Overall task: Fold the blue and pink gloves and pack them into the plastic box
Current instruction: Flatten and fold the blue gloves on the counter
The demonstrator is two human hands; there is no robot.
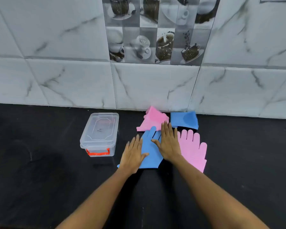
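Note:
A blue glove lies flat on the black counter, fingers pointing to the wall. My left hand rests flat on its left edge and my right hand presses flat on its right side; both hands have their fingers spread. A pink glove lies flat just right of my right hand. Behind, by the wall, sit a folded pink glove and a folded blue glove. The clear plastic box with an orange latch stands to the left, its lid on.
The black counter runs up to a white marble-tiled wall directly behind the gloves. The folded gloves touch or nearly touch that wall.

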